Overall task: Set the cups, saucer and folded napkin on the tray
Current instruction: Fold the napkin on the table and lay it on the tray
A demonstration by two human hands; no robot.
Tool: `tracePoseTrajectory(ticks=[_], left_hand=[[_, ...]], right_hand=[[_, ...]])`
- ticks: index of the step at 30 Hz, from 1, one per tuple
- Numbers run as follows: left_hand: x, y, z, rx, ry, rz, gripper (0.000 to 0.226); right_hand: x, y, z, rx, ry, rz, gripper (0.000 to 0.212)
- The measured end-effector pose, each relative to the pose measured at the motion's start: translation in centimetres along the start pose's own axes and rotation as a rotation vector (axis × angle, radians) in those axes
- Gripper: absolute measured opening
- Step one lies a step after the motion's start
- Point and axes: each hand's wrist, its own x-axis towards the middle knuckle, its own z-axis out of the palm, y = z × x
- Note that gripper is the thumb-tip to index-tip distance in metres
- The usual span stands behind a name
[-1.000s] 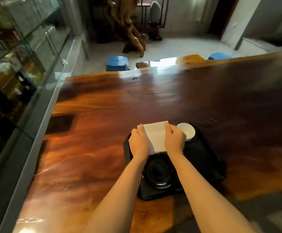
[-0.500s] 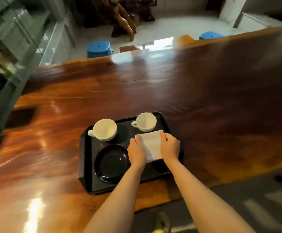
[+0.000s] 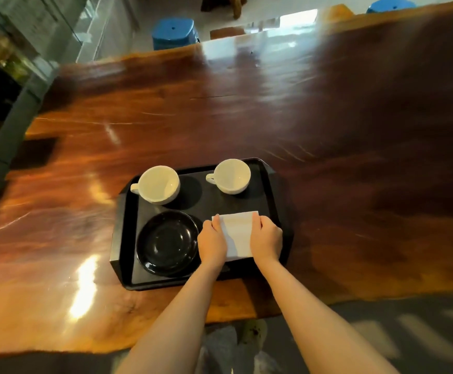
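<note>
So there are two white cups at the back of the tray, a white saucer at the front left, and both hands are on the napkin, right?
Not quite: the saucer is black, not white, as the head view shows. The rest holds: two white cups stand at the back of the tray, and the left hand and right hand rest on the napkin.

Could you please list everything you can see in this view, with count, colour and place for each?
tray: one, black, on the table near its front edge
cups: two, cream white, upright and empty at the tray's far side, the second to the right
saucer: one, black, tray's near left
folded napkin: one, white, tray's near right
table: one, glossy red-brown wood
stools: two, blue, beyond the table, the second at top right
left hand: grip on the napkin's left edge
right hand: grip on the napkin's right edge
</note>
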Motion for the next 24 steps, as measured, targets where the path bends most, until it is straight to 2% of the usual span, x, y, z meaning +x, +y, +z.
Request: tracePoseTrajectory(ticks=[4,8,11,14,19,24], left_hand=[[0.5,0.2,-0.3,0.038,-0.065,-0.051,0.049],[0.4,0.7,-0.5,0.021,-0.158,-0.079,0.054],[-0.2,0.9,-0.4,-0.009,-0.218,-0.094,0.065],[-1.1,0.3,-0.6,0.002,-0.24,-0.114,0.073],[-3.0,-1.5,-1.7,-0.054,-0.276,0.023,0.078],[-4.6,-3.1,-3.0,-0.07,-0.285,0.213,0.073]], right_hand=[[0.6,-0.2,-0.1,-0.061,-0.078,0.043,0.042],[0.6,-0.2,0.0,-0.07,-0.198,0.103,0.027],[0.1,-0.2,-0.1,-0.063,-0.25,0.13,0.035],[-0.7,0.0,-0.4,-0.09,-0.256,0.07,0.04],[-1.8,0.8,-0.7,-0.148,-0.289,-0.03,0.045],[-2.7,1.8,-0.9,-0.173,-0.31,-0.11,0.054]])
